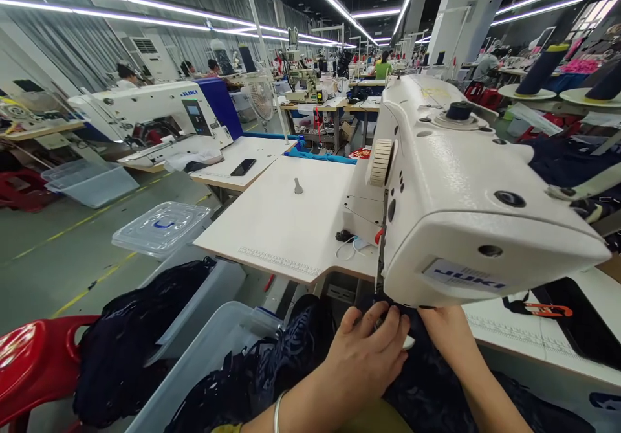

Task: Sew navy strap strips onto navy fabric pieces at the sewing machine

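The white sewing machine head (485,226) fills the right of the view, its needle area low at the front. Just under it, my left hand (371,349) bends its fingers over dark navy fabric (422,381). Something small and white shows beside those fingers; I cannot make out what it is. My right hand (444,326) reaches beneath the machine head at the same fabric, its fingertips hidden by the machine. More dark patterned fabric hangs over my lap.
The white tabletop (281,213) carries a small grey metal piece (297,187). A phone (243,167) lies farther left. Orange-handled snips (543,310) lie at the right. Plastic bins, a transparent lid (162,227) and a red stool (39,362) stand at the left. People sit in the background.
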`<action>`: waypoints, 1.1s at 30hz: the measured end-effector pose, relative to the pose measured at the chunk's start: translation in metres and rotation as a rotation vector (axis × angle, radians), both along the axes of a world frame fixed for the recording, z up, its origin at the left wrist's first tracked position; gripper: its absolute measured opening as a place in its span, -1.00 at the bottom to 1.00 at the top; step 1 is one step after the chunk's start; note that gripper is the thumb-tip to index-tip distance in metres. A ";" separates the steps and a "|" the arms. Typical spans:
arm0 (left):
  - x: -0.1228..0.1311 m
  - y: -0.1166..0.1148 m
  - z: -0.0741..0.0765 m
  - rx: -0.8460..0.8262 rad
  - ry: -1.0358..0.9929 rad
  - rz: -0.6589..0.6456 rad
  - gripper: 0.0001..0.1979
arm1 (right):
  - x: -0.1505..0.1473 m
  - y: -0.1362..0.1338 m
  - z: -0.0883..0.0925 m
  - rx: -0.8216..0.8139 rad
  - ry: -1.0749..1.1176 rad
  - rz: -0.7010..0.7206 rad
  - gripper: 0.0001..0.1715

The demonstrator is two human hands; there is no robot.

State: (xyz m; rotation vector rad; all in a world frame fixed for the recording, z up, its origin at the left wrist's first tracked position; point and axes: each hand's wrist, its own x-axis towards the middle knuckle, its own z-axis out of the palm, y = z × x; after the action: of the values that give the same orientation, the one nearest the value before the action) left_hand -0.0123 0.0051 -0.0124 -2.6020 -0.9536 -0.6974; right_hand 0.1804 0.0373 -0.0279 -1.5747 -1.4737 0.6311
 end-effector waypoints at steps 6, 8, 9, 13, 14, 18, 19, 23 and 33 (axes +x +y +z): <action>0.004 -0.001 -0.001 -0.007 -0.032 0.035 -0.63 | 0.000 0.010 0.001 0.087 -0.064 0.017 -0.76; 0.005 -0.001 -0.001 -0.004 -0.032 0.034 -0.62 | 0.000 0.011 0.004 0.094 -0.073 0.021 -0.77; 0.005 -0.001 -0.001 -0.004 -0.030 0.035 -0.61 | -0.001 0.011 0.005 0.099 -0.077 0.021 -0.77; 0.006 -0.002 0.000 0.003 -0.024 0.042 -0.61 | -0.003 0.010 0.007 0.119 -0.086 0.012 -0.73; 0.006 -0.002 0.000 0.011 -0.026 0.042 -0.62 | -0.004 0.010 0.007 0.124 -0.084 0.010 -0.71; 0.007 -0.001 -0.001 0.029 -0.029 0.049 -0.62 | -0.007 0.009 0.005 0.142 -0.064 -0.008 -0.70; 0.007 -0.001 -0.002 0.026 -0.029 0.053 -0.61 | -0.007 0.009 0.004 0.142 -0.060 -0.012 -0.71; 0.008 0.000 -0.004 0.026 -0.038 0.060 -0.61 | -0.006 0.011 0.003 0.139 -0.057 -0.015 -0.76; 0.009 -0.001 -0.008 0.034 -0.009 0.084 -0.58 | -0.004 0.011 0.003 0.113 -0.010 0.001 -0.77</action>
State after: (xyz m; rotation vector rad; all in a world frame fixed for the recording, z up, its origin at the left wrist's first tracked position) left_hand -0.0036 0.0037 -0.0199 -2.5151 -1.0383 -0.6977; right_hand 0.1760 0.0487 -0.0249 -1.4923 -1.4916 0.5322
